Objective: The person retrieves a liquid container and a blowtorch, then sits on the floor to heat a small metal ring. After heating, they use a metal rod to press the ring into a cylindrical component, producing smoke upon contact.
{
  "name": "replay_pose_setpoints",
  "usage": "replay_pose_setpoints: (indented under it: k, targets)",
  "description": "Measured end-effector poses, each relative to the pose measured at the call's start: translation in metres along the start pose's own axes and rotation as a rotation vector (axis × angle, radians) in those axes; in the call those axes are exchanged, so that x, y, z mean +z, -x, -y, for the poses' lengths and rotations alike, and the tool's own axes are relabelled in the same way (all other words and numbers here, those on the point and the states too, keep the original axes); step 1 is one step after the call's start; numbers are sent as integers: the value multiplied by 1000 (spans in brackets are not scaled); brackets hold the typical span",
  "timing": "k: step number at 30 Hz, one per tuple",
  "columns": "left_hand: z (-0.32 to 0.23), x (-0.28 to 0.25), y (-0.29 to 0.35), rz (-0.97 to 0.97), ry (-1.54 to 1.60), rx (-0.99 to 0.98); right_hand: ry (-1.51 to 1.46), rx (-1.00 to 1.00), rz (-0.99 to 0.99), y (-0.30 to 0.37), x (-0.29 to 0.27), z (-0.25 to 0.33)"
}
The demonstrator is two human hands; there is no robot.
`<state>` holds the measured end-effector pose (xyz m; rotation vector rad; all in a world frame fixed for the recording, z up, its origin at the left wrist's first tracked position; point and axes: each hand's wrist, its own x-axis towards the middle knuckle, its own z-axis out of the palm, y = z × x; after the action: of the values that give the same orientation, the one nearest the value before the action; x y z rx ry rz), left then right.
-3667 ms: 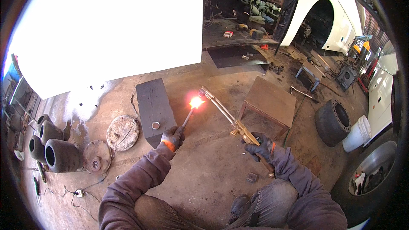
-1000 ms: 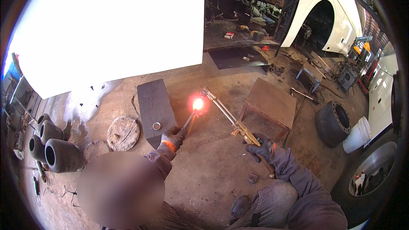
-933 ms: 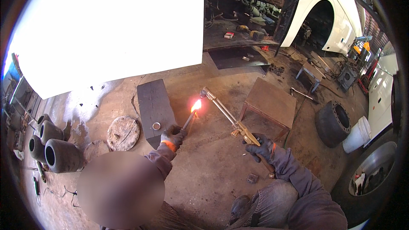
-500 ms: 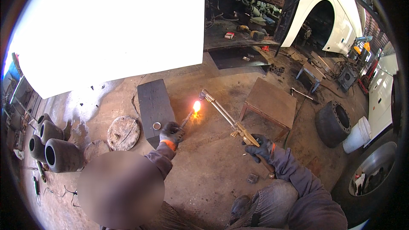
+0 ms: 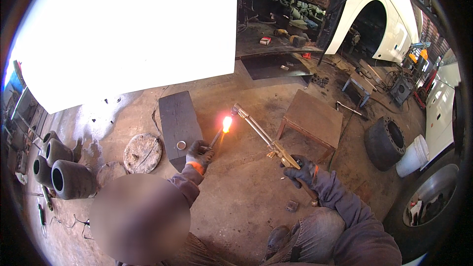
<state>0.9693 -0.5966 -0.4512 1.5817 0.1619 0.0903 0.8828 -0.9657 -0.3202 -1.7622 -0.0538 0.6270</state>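
My gloved left hand [image 5: 199,153] is closed around a thin metal rod [image 5: 216,138] that slants up and to the right. The rod's far end sits in a bright glow [image 5: 227,123], where its shape is lost in the glare. My gloved right hand [image 5: 300,171] grips the brass-coloured body of a cutting torch [image 5: 270,146]. The torch's long tubes run up and left, and its bent head [image 5: 236,109] is just right of the glow. Beside my left hand lies a dark block [image 5: 180,120] with a small metal ring [image 5: 181,145] on it.
A low brown table [image 5: 313,118] stands to the right of the torch. Dark metal cylinders [image 5: 71,178] and a round crusted disc [image 5: 143,152] are at left. A brake drum [image 5: 385,143], a white bucket [image 5: 414,156] and a wheel [image 5: 427,198] line the right. A white panel [image 5: 138,29] fills the upper left.
The glow at the rod's end has become whiter and longer, and the orange sparkle beneath it has shrunk. Both hands and the torch have hardly moved.
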Motion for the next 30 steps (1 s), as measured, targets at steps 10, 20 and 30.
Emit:
replay_pose_setpoints:
  k: [10, 20, 30]
  targets:
    - [-48, 65, 36, 295, -154, -255, -59, -56, -127, -19, 17, -24]
    - [-43, 107, 51, 452, -131, -495, 94, 57, -107, -30, 38, -25]
    - [-19, 126, 52, 76, -446, 233, -200, -22, -94, -35, 37, -38]
